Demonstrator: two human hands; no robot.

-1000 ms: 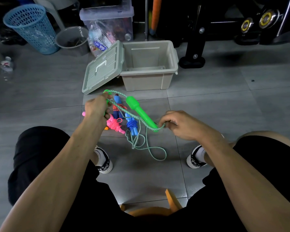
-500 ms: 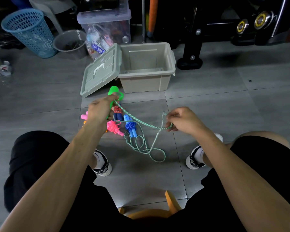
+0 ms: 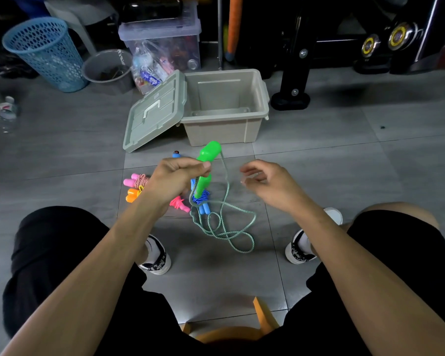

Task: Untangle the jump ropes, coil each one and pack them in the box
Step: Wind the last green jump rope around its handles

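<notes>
Fingers (image 3: 190,164) grip green handles (image 3: 207,160); box (image 3: 224,133) holds nothing.

Box beyond both hands, ropes beneath them.
The box (image 3: 225,109) sits ahead of the left hand (image 3: 176,179) and right hand (image 3: 270,183); its lid (image 3: 154,111) leans left.

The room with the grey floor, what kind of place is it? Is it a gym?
Probably a home gym or storage corner. Black exercise equipment stands at the back, a clear bin full of odds and ends sits beside a blue basket, and jump ropes lie on the tiled floor.
</notes>
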